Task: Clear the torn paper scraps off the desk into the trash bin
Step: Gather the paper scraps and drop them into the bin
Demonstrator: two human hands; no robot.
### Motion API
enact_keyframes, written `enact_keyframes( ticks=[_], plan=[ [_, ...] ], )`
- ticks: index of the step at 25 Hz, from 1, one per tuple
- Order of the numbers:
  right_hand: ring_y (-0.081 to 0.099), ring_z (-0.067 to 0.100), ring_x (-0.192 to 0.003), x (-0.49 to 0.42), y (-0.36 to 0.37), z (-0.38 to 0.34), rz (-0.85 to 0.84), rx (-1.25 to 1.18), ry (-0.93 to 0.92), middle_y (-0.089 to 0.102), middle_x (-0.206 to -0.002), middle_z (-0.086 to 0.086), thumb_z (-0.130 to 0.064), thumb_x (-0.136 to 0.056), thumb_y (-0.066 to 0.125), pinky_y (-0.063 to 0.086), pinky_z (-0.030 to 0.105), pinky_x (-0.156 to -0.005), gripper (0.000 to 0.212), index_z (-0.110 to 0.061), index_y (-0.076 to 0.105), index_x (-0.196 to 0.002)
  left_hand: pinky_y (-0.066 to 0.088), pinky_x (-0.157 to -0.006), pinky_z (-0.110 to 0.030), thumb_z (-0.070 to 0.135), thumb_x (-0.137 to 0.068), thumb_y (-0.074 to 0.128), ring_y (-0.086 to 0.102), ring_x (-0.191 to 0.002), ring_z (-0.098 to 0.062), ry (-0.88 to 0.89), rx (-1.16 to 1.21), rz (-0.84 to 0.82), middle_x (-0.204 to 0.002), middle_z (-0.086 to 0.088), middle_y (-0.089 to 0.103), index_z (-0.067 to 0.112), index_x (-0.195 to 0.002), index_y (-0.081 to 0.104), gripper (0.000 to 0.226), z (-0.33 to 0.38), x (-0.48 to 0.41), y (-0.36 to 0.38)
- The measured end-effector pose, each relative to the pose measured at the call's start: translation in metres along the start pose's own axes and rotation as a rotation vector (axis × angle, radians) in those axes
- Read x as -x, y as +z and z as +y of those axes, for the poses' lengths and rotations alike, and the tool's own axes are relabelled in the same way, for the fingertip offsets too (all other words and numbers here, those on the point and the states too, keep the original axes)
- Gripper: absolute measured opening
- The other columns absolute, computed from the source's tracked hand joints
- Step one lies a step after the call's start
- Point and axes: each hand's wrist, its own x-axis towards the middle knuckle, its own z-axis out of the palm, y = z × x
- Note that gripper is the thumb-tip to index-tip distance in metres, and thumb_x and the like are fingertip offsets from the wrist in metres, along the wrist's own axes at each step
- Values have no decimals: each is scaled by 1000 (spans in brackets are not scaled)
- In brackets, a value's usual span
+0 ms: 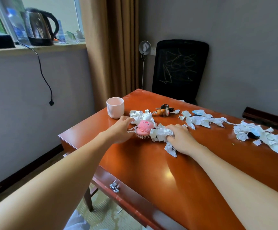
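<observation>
Torn white paper scraps lie scattered over the reddish wooden desk (193,180). One bunch (140,116) lies by the pink cup, another (199,121) in the middle, and a big heap (266,138) at the right. My left hand (120,130) rests on the desk with its fingertips on the left bunch, beside a pink hairbrush (144,128). My right hand (182,140) presses down on a crumpled wad of scraps (160,134), fingers curled into it. No trash bin is in view.
A pink ribbed cup (115,107) stands at the desk's far left corner. A small dark figurine (164,109) lies behind the scraps. Small blue-lidded objects (198,112) sit among the paper. A black chair (179,68) stands behind the desk. A kettle (38,27) sits on the windowsill.
</observation>
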Motion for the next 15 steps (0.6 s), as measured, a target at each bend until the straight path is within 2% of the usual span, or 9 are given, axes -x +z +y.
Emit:
enact_keyframes(
  ticks=[4,9,12,15],
  plan=[
    [27,21,-133,2,-2,-8,-47,5,16,40,-142,-5,-32,-89,51,18,40,-109,53,-40,41,-140,44,-106,-40,29,-91,66,47,-123,-26,-3,-26,35,-139,-4,31,23,-149,34,66,-1,3,3],
    [6,16,-145,-10,-21,-23,-175,-109,19,23,-154,-7,-42,-89,56,18,45,-114,64,-38,31,-148,37,-108,-39,25,-90,64,37,-127,-27,26,-112,47,-137,-7,40,26,-150,33,67,-1,-3,1],
    [6,17,-146,-28,-20,-33,-128,-171,-13,19,-159,-4,-41,-96,49,18,46,-115,57,-33,32,-149,36,-105,-41,28,-91,63,40,-125,-28,39,-153,56,-137,-6,47,27,-149,33,66,-3,-12,3],
    [16,24,-146,-51,-9,-39,-126,-202,-19,23,-159,1,-30,-101,36,22,47,-117,49,-33,32,-150,31,-101,-43,32,-92,58,41,-121,-27,24,-226,88,-131,-2,57,30,-148,31,62,-6,-21,3]
  ],
)
